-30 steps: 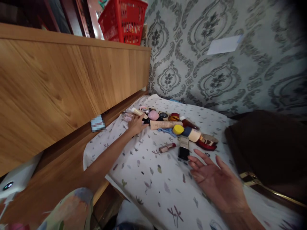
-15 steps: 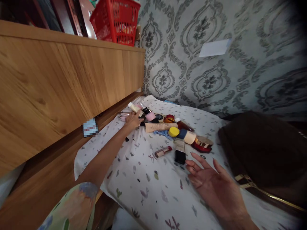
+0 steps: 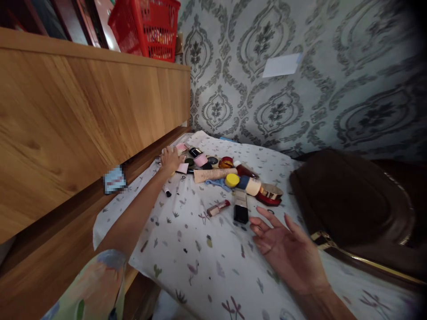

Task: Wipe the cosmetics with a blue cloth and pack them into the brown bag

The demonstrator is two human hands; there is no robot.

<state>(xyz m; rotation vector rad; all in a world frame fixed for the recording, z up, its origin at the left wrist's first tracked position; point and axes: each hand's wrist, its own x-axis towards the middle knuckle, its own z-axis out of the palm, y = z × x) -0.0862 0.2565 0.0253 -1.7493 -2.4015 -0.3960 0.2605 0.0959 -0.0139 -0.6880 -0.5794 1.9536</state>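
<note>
My left hand point(image 3: 171, 160) reaches to the far left end of a pile of cosmetics, its fingers curled down over small items; what they grip is hidden. Beside it lie a pink sheet or card point(image 3: 182, 168), a clear-topped black bottle point(image 3: 195, 152) and a pink-lidded item point(image 3: 200, 160). My right hand point(image 3: 288, 251) hangs palm up, open with fingers apart, holding nothing. Nearest to it is a foundation bottle with a black cap point(image 3: 240, 208). A lip gloss tube point(image 3: 218, 208) lies left of that, below a beige tube point(image 3: 215, 174) and a yellow round lid point(image 3: 232, 180).
A brown bag point(image 3: 343, 195) with a gold zip stands at right. The wooden cabinet point(image 3: 93, 106) rises along the left, a red basket point(image 3: 143, 31) on top. A printed white cloth point(image 3: 187, 249) covers the surface. Beyond it is the patterned wall point(image 3: 230, 106).
My left hand has shifted over the left end of the pile, where a cream tube showed before and no longer does. A small dark-tipped item shows more fully by my forearm. My right hand stays open.
</note>
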